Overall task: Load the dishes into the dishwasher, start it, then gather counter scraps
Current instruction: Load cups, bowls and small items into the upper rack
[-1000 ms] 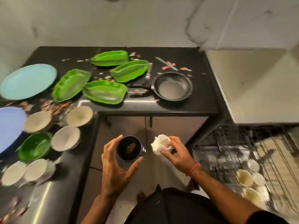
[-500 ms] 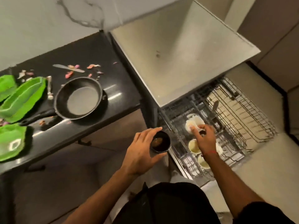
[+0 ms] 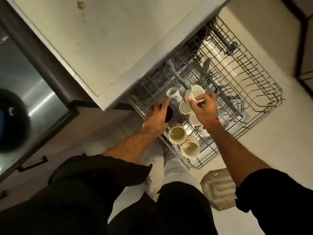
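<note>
Below the pale dishwasher top, the wire rack stood pulled out with cream cups inside. Your left hand gripped a black cup at the rack's near-left edge; your right hand pinched a white cup above the others.

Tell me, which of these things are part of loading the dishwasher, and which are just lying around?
In the job: dishwasher rack; white cup held by right hand; black cup under left hand; cups already racked.

Just lying about: woven mat on the floor; dark pan.
</note>
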A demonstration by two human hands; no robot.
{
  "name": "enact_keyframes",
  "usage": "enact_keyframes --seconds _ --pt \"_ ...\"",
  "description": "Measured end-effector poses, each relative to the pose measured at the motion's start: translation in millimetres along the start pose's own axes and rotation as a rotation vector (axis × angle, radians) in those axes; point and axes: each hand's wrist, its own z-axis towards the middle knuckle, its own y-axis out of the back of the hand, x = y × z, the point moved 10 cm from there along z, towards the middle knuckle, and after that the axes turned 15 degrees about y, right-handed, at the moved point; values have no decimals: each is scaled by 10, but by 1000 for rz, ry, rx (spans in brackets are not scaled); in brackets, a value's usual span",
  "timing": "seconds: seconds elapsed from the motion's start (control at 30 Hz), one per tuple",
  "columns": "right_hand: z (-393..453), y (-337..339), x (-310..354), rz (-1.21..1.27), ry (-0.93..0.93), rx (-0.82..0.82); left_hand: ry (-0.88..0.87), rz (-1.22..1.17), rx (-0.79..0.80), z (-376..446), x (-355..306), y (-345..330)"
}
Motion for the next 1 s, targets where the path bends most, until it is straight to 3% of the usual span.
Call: enact_keyframes --seconds 0.2,0.4,0.57,0.63,0.73,0.77,0.9,1.0 --pt "427 -440 6 -52 135 140 36 127 -17 217 106 -343" --pt "964 -1075 -29 -164 144 280 57 328 -50 343 128 -525" --pt "1089 -1512 54 -265 276 442 95 277 132 421 153 -550" --pt "1065 -1584 22 -297 315 494 66 98 55 487 90 -297" --pt "1034 -1597 -71 -308 337 501 92 -164 -300 692 100 289" --pt "1023 -1595 -91 -306 338 501 128 -156 -333 804 116 367" --pt "954 -1517 -136 -307 356 474 226 56 -154 1308 90 273" --pt "836 -1430 -134 -349 426 453 130 199 -201 1471 -7 252"
